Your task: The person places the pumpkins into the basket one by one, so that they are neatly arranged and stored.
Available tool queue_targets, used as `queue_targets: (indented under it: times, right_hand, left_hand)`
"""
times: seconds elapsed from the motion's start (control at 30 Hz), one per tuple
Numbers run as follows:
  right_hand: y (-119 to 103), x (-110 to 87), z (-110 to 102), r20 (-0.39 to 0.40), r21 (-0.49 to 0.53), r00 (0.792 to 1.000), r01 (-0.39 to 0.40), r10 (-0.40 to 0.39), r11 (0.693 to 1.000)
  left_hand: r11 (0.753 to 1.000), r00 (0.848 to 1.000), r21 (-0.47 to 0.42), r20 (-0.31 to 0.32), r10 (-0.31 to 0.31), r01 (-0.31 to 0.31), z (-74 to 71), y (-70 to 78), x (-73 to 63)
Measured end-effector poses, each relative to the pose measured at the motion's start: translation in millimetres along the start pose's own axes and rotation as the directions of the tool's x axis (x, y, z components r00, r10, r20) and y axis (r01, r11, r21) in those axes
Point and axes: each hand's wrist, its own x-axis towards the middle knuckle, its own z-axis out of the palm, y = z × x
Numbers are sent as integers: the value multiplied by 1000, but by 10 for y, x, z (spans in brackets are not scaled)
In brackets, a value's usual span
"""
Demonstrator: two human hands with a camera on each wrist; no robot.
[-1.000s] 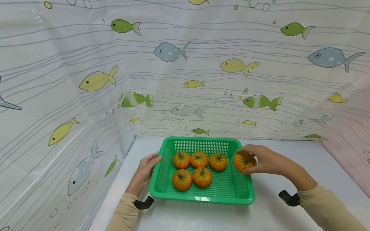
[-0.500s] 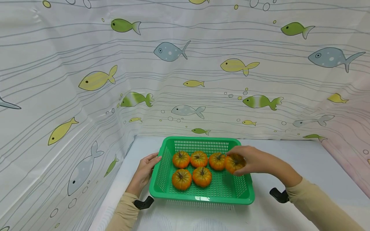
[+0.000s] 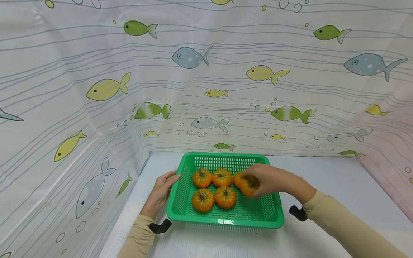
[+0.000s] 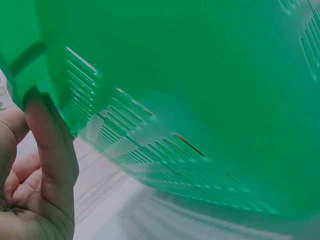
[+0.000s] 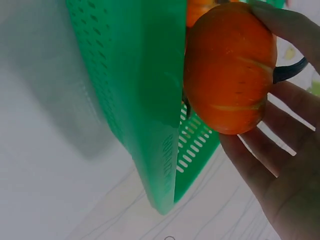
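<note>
A green perforated plastic basket (image 3: 226,223) stands on the table, with several small orange pumpkins inside. My left hand (image 3: 161,191) grips its left rim; the left wrist view has those fingers bent at the edge beside the slotted wall (image 4: 190,60). Over the basket's right half, my right hand (image 3: 271,179) holds another pumpkin (image 3: 250,185) between thumb and fingers. Its dark stem (image 5: 291,70) points toward the palm in the right wrist view. The back-row right pumpkin (image 3: 238,178) is partly covered by the held one and the hand.
Within the basket, two more pumpkins sit in the back row, the left one (image 3: 202,178) and the middle one (image 3: 222,178). Two lie in front of them, at left (image 3: 203,201) and right (image 3: 225,198). A fish-patterned sheet (image 3: 238,132) rises behind the white table (image 3: 309,179).
My right hand has carried its pumpkin leftward from the basket's right rim to beside the back-row right pumpkin. The left hand and the basket have stayed in place.
</note>
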Motion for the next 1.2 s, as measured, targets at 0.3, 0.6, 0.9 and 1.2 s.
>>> queue_targets:
  times: [0.3, 0.6, 0.9, 1.2]
  right_hand:
    - [-77, 229, 46, 92, -48, 996, -17, 22, 999]
    - [-150, 341, 179, 266, -105, 951, -130, 154, 986]
    - [-193, 338, 261, 312, -170, 932, -135, 184, 976]
    - [-232, 414, 260, 300, -252, 944, -63, 139, 966]
  left_hand:
    - [1000, 1000, -1, 13, 6, -6, -13, 15, -10]
    - [1000, 1000, -10, 10, -1, 1, 12, 3, -2]
    - [1000, 1000, -5, 2, -4, 4, 19, 18, 3]
    - [1000, 1000, -1, 2, -4, 4, 5, -3, 6]
